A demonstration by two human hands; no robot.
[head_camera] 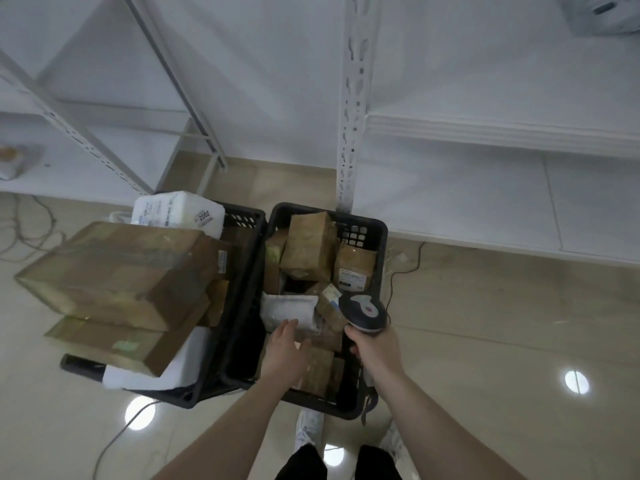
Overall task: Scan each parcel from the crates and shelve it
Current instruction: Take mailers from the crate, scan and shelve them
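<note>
Two black plastic crates stand side by side on the floor. The right crate [375, 226] holds several brown cardboard parcels and a white soft parcel [289, 308]. My left hand [285, 351] reaches into this crate with straight fingers, just over the white parcel and a brown box [317, 370], holding nothing. My right hand [372, 348] grips the handle of a dark handheld barcode scanner [365, 311] above the crate's right side. The left crate [242, 216] is piled with big brown boxes [117, 271] and a white parcel marked 2002 [180, 211].
White metal shelving stands behind the crates, with an upright post [351, 105] in the middle and a low shelf board [502, 133] at right. Cables [405, 268] trail over the glossy tiled floor. My shoes [308, 427] stand just in front of the right crate.
</note>
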